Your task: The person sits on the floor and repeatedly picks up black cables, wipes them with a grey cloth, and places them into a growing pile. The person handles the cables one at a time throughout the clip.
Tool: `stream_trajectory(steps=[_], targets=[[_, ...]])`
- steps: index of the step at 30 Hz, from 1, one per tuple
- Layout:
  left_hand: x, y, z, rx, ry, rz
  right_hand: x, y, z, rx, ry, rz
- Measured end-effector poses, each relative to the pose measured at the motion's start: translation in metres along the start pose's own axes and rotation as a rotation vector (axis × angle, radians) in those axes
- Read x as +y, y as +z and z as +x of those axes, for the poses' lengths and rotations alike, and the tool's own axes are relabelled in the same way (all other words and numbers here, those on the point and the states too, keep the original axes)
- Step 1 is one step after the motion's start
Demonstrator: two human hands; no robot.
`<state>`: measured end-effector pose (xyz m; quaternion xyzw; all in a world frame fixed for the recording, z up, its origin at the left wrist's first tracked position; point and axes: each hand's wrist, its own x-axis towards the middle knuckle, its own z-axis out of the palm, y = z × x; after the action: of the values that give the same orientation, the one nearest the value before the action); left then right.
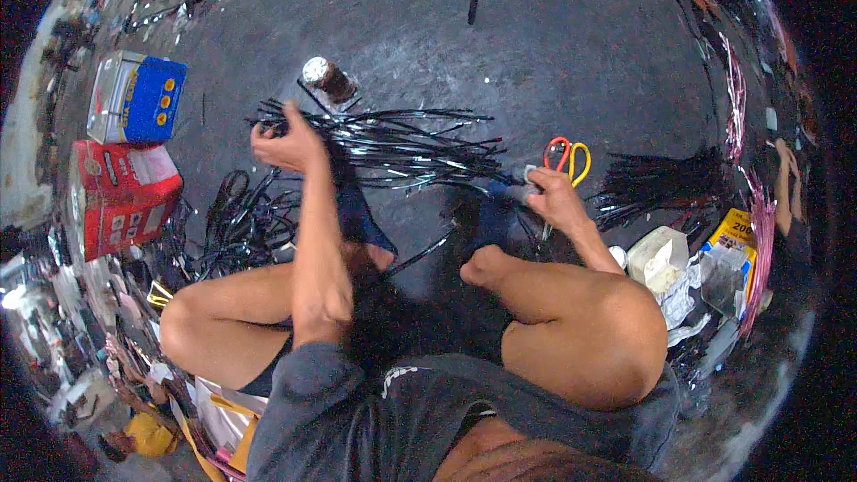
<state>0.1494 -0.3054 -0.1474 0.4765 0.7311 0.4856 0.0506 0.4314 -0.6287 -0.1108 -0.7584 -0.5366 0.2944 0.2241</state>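
My left hand (290,145) is closed around the left ends of a bundle of thin, shiny black strips (420,147). The strips fan out to the right, low over the dark floor. Across from it, my right hand (558,199) is closed near their right ends. A small pale piece shows at its fingertips, blurred and too small to name. Scissors (569,161) with one red and one yellow handle loop stand out just beyond that hand, which partly hides them; I cannot tell whether it touches them.
A brown jar with a white top (328,78) lies beyond the bundle. Blue (153,100) and red (129,196) boxes stand left, near tangled black strips (241,219). Right are more black strips (661,183), a whitish container (658,259) and pink strips (761,241).
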Motion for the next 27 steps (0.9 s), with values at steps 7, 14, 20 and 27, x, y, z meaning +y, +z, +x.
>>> stream_trajectory(steps=[7, 14, 20, 27], targets=[[0.081, 0.086, -0.124, -0.843, 0.238, -0.368, -0.006, 0.005, 0.034, 0.259, 0.008, 0.08], [0.134, 0.211, -0.16, -0.928, 0.419, -0.165, 0.019, 0.016, 0.048, 0.405, 0.138, 0.043], [0.159, 0.253, -0.155, -1.117, 0.758, 0.152, 0.017, 0.002, 0.05, 0.432, 0.162, 0.097], [0.18, 0.252, -0.151, -1.108, 1.028, 0.27, 0.022, -0.02, 0.052, 0.476, 0.181, 0.004]])
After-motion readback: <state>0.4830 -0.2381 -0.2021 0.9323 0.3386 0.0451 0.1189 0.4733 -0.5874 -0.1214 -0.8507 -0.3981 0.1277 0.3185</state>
